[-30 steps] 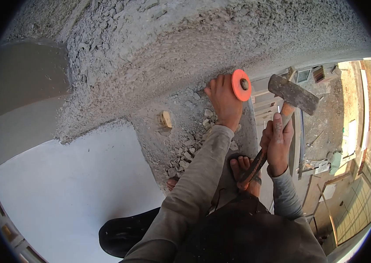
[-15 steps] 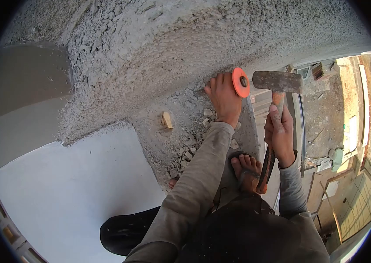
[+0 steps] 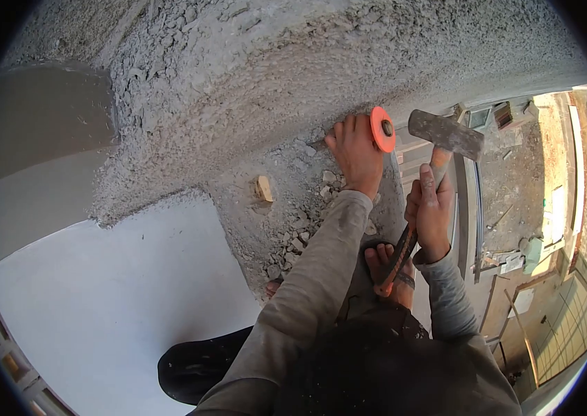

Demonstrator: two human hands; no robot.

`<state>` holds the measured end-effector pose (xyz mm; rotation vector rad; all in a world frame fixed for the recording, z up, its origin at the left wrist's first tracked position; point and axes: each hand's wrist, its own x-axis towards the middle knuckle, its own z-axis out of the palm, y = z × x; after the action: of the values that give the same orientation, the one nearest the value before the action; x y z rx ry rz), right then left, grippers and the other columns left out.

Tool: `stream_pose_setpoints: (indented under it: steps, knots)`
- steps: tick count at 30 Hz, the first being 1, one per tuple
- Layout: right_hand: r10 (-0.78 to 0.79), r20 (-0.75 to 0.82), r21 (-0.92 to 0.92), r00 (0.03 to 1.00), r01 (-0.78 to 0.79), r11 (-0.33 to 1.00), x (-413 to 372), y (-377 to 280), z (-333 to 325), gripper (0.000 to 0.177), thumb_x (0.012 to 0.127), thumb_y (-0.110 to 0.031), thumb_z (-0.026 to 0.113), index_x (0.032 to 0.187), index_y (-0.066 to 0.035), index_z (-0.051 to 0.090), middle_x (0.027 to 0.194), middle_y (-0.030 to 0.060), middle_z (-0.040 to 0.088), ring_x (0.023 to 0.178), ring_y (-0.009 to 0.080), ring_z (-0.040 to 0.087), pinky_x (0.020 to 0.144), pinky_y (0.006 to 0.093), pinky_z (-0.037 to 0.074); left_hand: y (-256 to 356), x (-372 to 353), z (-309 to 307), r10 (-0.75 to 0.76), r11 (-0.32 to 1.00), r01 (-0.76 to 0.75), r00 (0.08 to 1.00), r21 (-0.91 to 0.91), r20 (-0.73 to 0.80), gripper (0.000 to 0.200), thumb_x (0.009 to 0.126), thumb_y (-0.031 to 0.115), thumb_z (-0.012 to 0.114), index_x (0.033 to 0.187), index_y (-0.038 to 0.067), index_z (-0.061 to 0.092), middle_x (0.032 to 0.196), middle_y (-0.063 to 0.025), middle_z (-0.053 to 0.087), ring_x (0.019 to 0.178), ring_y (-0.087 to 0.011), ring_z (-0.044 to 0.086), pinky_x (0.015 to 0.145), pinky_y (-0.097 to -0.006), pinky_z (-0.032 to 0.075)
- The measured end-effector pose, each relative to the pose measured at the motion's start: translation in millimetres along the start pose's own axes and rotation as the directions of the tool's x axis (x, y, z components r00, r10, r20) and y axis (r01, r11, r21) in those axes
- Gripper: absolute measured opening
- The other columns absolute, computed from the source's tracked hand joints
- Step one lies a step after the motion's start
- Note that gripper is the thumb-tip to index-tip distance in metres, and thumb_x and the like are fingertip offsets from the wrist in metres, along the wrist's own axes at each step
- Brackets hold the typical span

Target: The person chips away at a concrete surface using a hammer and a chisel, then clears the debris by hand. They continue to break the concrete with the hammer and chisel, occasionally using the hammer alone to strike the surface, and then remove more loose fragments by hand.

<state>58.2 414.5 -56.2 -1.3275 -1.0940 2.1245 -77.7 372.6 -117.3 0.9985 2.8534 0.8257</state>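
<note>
We are holding the chisel (image 3: pixel 386 129) in our left hand (image 3: pixel 354 156), fingers wrapped close together around its shank just behind the orange guard (image 3: pixel 379 126), so that the shank itself is hidden and only the guard and the struck end are showing. The point is pressing into the rough concrete wall (image 3: pixel 273 76) on the far side of the guard from the hammer, though we cannot tell exactly where it is biting. Our right hand (image 3: pixel 431 211) is clamping the hammer (image 3: pixel 445 134) high on its handle, fingers curled tight and the thumb lying along the wood, with the steel head hanging just beside the guard, slightly tilted and apart from the struck end. Below the guard, loose rubble (image 3: pixel 300 229) is lying on the ledge with a small wooden block (image 3: pixel 263 188) further off, and our sandalled foot (image 3: pixel 387 267) is standing almost straight beneath it. We are judging the risks from here: with the head tilted, a blow may be glancing off the small struck end and sliding past the guard onto our knuckles, which are sitting right against it. Chips breaking from the wall may be dropping onto bare toes. The rubble under the guard may also be rolling underfoot, and a slip on this ledge could be throwing the swing wide.
</note>
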Motion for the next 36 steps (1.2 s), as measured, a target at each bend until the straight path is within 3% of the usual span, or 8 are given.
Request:
stream_pose_setpoints:
  steps: [1, 4, 8, 12, 17, 20, 34, 36]
  knots:
    - [-0.008, 0.061, -0.193, 0.998, 0.019, 0.981, 6.8, 4.9, 0.3, 0.023, 0.102, -0.033, 0.053, 0.090, -0.016, 0.042, 0.056, -0.0083, 0.033, 0.039, 0.0012, 0.027, 0.033, 0.0209, 0.020, 1.6, 1.3, 1.1, 0.016, 1.000, -0.016, 1.000, -0.003, -0.004, 0.020, 0.081, 0.017, 0.070, 0.097, 0.010, 0.059, 0.097, -0.0052, 0.058, 0.097, -0.0287, 0.052, 0.086, -0.0436, 0.033]
    - [0.189, 0.155, -0.064, 0.970, -0.181, 0.981, 9.1, -13.6, -16.9, 0.024, 0.102, -0.033, 0.053, 0.090, -0.016, 0.042, 0.056, -0.0079, 0.034, 0.039, 0.0014, 0.028, 0.033, 0.0209, 0.020, 0.6, 0.7, 1.7, 0.015, 1.000, -0.015, 1.000, 0.010, -0.008, 0.023, 0.080, 0.017, 0.072, 0.097, 0.010, 0.059, 0.097, -0.0050, 0.057, 0.097, -0.0282, 0.052, 0.085, -0.0435, 0.032]
    - [0.011, -0.055, 0.102, 0.998, -0.005, 0.995, -8.1, -7.5, 0.7, 0.024, 0.102, -0.033, 0.053, 0.089, -0.017, 0.041, 0.056, -0.0078, 0.033, 0.038, 0.0017, 0.028, 0.033, 0.0206, 0.020, -3.7, -1.7, 1.8, 0.006, 1.000, -0.006, 1.000, 0.010, 0.006, 0.024, 0.079, 0.017, 0.073, 0.097, 0.010, 0.058, 0.098, -0.0048, 0.057, 0.098, -0.0277, 0.052, 0.085, -0.0440, 0.032]
    - [0.119, 0.073, -0.130, 0.990, -0.109, 0.986, 7.6, -0.1, -7.5, 0.024, 0.102, -0.033, 0.053, 0.089, -0.017, 0.041, 0.055, -0.0088, 0.031, 0.038, 0.0015, 0.026, 0.032, 0.0215, 0.019, 0.3, -3.0, 3.5, 0.020, 1.000, -0.020, 1.000, -0.006, -0.001, 0.023, 0.079, 0.016, 0.073, 0.095, 0.010, 0.058, 0.098, -0.0051, 0.056, 0.098, -0.0279, 0.051, 0.085, -0.0443, 0.032]
    - [0.055, -0.015, 0.080, 0.998, -0.054, 0.995, -8.2, -13.1, -6.9, 0.018, 0.102, -0.027, 0.052, 0.098, -0.010, 0.047, 0.055, -0.0056, 0.038, 0.039, 0.0031, 0.032, 0.034, 0.0228, 0.025, -5.7, 0.4, 5.6, 0.015, 1.000, -0.015, 1.000, 0.015, -0.004, 0.024, 0.078, 0.017, 0.074, 0.094, 0.010, 0.057, 0.097, -0.0056, 0.056, 0.099, -0.0284, 0.052, 0.086, -0.0448, 0.032]
    - [0.059, 0.089, -0.152, 0.994, -0.045, 0.987, -2.4, 5.6, -2.2, 0.019, 0.102, -0.029, 0.052, 0.093, -0.015, 0.044, 0.056, -0.0088, 0.034, 0.038, 0.0008, 0.026, 0.033, 0.0203, 0.018, -2.4, -4.3, 8.3, 0.051, 0.998, -0.051, 0.999, 0.036, -0.001, 0.024, 0.078, 0.017, 0.074, 0.093, 0.010, 0.057, 0.096, -0.0057, 0.055, 0.099, -0.0288, 0.051, 0.086, -0.0450, 0.033]
    - [0.169, 0.156, -0.088, 0.973, -0.157, 0.984, -7.1, -7.5, -15.4, 0.021, 0.101, -0.029, 0.054, 0.096, -0.009, 0.050, 0.056, -0.0048, 0.043, 0.040, 0.0044, 0.039, 0.035, 0.0229, 0.030, -11.4, -8.3, 3.1, 0.082, 0.996, -0.082, 0.997, 0.033, 0.010, 0.024, 0.079, 0.018, 0.073, 0.094, 0.010, 0.057, 0.096, -0.0051, 0.055, 0.099, -0.0287, 0.051, 0.087, -0.0442, 0.033]
    - [0.089, 0.008, 0.015, 0.996, -0.090, 0.996, -11.8, -3.0, -6.8, 0.021, 0.101, -0.029, 0.054, 0.097, -0.008, 0.050, 0.056, -0.0047, 0.044, 0.040, 0.0047, 0.040, 0.035, 0.0230, 0.030, -11.4, -6.0, 1.6, 0.073, 0.997, -0.074, 0.997, 0.033, 0.017, 0.024, 0.079, 0.018, 0.073, 0.094, 0.010, 0.057, 0.096, -0.0049, 0.055, 0.100, -0.0286, 0.050, 0.087, -0.0443, 0.033]
